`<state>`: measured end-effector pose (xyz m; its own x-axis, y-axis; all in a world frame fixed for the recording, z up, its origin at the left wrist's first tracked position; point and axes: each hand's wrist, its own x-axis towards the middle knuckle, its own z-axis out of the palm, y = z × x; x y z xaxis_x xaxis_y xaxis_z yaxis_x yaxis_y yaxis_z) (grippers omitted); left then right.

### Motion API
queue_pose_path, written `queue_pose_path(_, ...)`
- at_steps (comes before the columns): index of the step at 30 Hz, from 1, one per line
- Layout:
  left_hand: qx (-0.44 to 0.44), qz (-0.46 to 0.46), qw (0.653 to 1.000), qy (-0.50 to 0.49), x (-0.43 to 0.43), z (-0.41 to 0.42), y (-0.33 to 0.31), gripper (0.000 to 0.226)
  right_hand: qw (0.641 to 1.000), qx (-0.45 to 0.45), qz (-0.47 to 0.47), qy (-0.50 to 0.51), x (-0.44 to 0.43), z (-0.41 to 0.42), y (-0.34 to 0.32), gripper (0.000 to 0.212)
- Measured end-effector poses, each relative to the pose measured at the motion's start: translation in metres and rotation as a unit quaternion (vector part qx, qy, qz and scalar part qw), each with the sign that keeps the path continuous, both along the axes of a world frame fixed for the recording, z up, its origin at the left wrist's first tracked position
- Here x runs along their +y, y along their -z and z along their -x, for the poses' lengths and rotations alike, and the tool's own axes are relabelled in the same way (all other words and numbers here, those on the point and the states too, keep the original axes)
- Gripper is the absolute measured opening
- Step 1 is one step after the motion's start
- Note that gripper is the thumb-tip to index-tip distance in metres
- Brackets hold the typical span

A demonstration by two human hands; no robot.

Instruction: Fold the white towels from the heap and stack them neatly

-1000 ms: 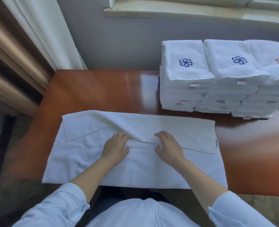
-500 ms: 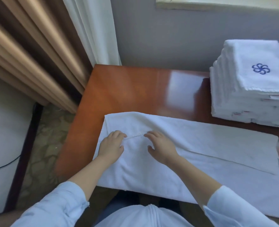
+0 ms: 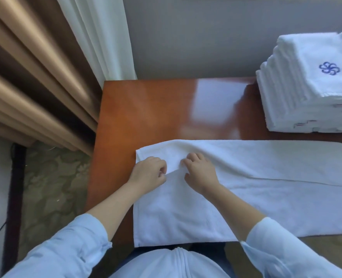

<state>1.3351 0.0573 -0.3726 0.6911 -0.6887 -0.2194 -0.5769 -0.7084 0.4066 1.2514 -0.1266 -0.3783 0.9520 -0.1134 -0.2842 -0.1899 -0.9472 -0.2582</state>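
A white towel (image 3: 246,197) lies flat along the near edge of the wooden table (image 3: 146,113), its far part folded toward me. My left hand (image 3: 148,173) and right hand (image 3: 200,173), fingers curled, pinch that flap's edge near the towel's left end. I judge that uneven pulling could skew the fold. A stack of folded towels (image 3: 306,87) sits far right, well apart from my hands. Curtains (image 3: 35,77) hang to the left.

glossy reddish wooden table (image 3: 146,117) against a grey wall (image 3: 196,37); tan curtains (image 3: 35,77), patterned carpet (image 3: 51,187).
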Motion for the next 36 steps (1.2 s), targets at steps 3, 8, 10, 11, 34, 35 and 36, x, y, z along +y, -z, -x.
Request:
queue_pose_path(3,0.008,0.061,0.997,0.040,0.014,-0.008,-0.008,0.015,1.000,-0.026,-0.004,0.011,0.002,0.001,-0.005,0.030)
queue_pose_path(8,-0.028,0.052,0.995,0.079,0.035,-0.021,-0.014,0.010,0.996,-0.025,-0.084,-0.027,0.011,0.008,-0.011,0.016)
queue_pose_path(10,-0.037,0.017,0.994,0.098,0.039,-0.021,-0.011,0.013,0.993,0.001,-0.107,-0.039,0.014,0.012,-0.010,0.015)
queue_pose_path(11,-0.040,-0.008,0.993,0.107,0.041,-0.020,-0.009,0.012,0.993,0.013,-0.111,-0.039,0.015,0.014,-0.009,0.016)
queue_pose_path(34,-0.014,-0.234,0.967,0.105,0.035,0.012,0.034,0.071,0.984,0.120,-0.007,0.128,0.018,0.062,0.026,0.071)
queue_pose_path(35,-0.017,-0.243,0.964,0.108,0.040,0.007,0.033,0.072,0.985,0.120,-0.008,0.124,0.022,0.058,0.025,0.070)
queue_pose_path(36,-0.021,-0.249,0.962,0.111,0.044,0.003,0.031,0.072,0.986,0.120,-0.010,0.117,0.026,0.057,0.025,0.070)
